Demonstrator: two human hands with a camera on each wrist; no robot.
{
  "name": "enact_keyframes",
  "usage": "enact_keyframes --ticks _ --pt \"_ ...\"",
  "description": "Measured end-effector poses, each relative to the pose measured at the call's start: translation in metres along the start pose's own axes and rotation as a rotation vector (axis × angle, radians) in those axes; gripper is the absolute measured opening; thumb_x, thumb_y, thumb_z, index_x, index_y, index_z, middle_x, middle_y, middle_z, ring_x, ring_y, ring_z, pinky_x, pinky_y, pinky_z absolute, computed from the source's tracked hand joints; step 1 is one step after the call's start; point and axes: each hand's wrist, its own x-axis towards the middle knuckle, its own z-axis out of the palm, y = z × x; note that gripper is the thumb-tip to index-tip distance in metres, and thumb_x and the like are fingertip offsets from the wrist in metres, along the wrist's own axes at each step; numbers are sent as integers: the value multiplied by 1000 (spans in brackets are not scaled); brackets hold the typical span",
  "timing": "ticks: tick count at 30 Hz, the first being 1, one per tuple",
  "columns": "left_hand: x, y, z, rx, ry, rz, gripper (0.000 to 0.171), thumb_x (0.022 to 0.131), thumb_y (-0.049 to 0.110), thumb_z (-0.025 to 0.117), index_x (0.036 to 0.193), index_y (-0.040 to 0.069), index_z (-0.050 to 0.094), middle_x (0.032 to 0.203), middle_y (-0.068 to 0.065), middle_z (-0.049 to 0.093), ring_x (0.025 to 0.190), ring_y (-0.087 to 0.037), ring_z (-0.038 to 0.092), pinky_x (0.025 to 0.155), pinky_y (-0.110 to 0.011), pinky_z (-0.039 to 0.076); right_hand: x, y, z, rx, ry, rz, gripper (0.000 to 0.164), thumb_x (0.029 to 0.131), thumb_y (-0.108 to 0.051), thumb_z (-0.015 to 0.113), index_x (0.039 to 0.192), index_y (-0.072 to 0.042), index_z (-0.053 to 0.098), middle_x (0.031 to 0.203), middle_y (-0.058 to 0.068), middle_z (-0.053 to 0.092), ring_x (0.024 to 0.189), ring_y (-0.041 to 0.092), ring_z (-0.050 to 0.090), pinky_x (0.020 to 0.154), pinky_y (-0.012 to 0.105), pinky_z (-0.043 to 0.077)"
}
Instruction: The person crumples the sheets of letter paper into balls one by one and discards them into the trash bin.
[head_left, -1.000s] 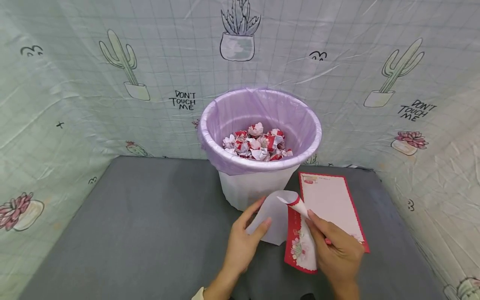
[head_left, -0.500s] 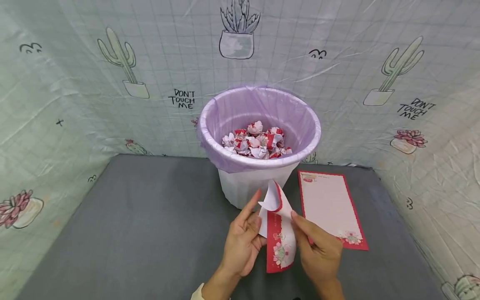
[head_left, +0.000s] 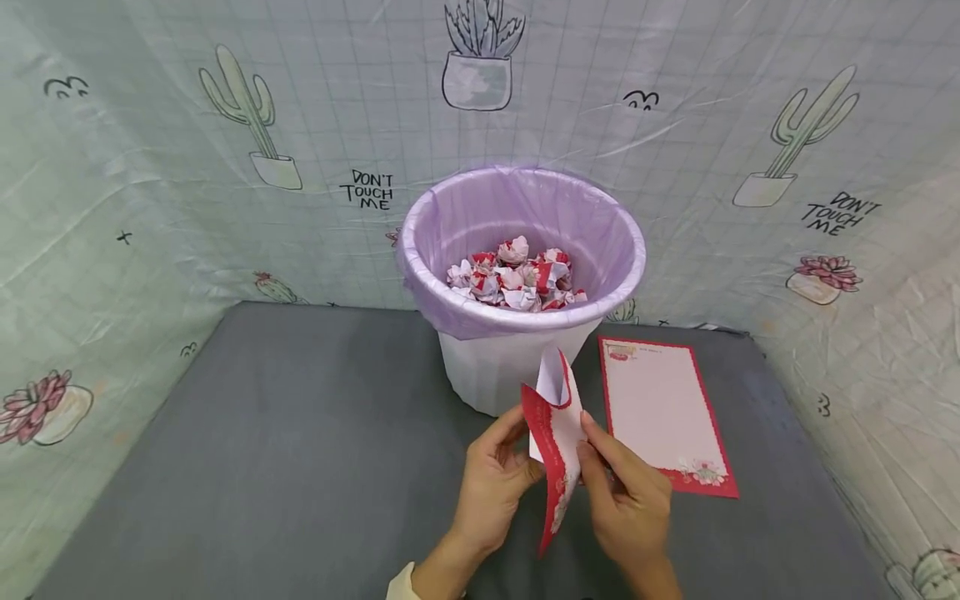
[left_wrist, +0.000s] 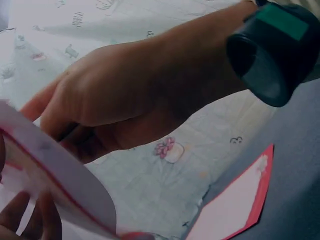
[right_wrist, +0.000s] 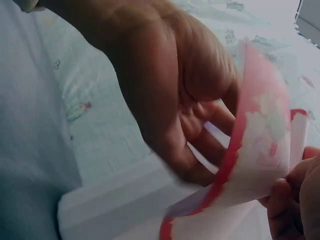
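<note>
Bent sheet (head_left: 566,432) is gripped by left hand (head_left: 487,492), pinched by right hand (head_left: 632,504), crumpled balls (head_left: 517,277) are held in lined bin (head_left: 491,367).

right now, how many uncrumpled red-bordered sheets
2: a bent sheet, held before the bin, and a flat sheet on the table at right; others may hide beneath.
</note>
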Motion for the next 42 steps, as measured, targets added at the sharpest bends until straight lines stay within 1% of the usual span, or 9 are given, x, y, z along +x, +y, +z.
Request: enact_keyframes --ticks 6,11,15,22,26,31,37,39,42 --pt "-3 -3 9 100 130 -46 67 75 21 80 133 0 53 119 -17 59 100 -22 60 83 -31 52 -19 15 5 -89 -107 -50 24 94 -16 62 82 4 68 79 11 66 71 13 58 67 18 47" --pt "1 3 2 103 202 -54 68 74 6 82 135 5 53 125 -17 57 104 -25 57 84 -32 51 -27 20 6 -220 -226 -92 20 90 -7 49 82 -4 66 89 10 67 103 35 50 103 44 26" --pt "1 9 -4 128 212 -26 67 75 -4 79 136 4 52 134 -18 53 109 -28 55 86 -33 51 -24 21 5 -235 -321 -130 25 94 -14 45 84 -8 66 89 6 66 108 33 47 107 54 14" --pt "3 8 -8 174 226 89 53 76 -14 73 126 0 61 121 -18 62 103 -27 60 80 -34 54 -13 15 4 -173 -358 -132 37 98 -32 52 99 1 69 110 16 63 109 37 44 102 42 25" --pt "3 7 -11 135 274 161 51 76 -17 70 123 3 64 114 -16 65 97 -24 62 76 -33 55 -8 7 0 -62 -364 -41 49 89 -36 68 106 9 57 128 31 44 122 37 37 103 27 33" --pt "4 10 -14 -23 364 88 48 81 -16 65 121 9 67 104 -10 67 89 -20 65 72 -31 56 -4 2 -4 97 -460 -30 79 75 -37 82 127 9 43 139 36 27 131 37 36 104 29 37" --pt "2 8 -13 -240 274 -6 45 90 -14 52 115 18 72 108 -6 64 96 -18 62 79 -31 54 -2 6 1 37 -358 -201 70 77 -38 79 125 7 54 132 36 40 125 36 45 97 29 43" --pt "1 5 -9 -199 211 25 44 90 -12 54 116 18 71 113 -5 64 101 -18 59 82 -29 53 0 7 3 -18 -265 -267 60 81 -35 77 119 8 58 125 36 47 120 35 51 92 27 46" --pt "-1 -1 -3 -41 112 165 38 88 -9 60 118 12 69 119 -9 63 108 -20 57 87 -29 51 4 6 6 -52 -169 -308 50 86 -28 74 115 10 59 120 36 51 117 37 53 92 27 47"
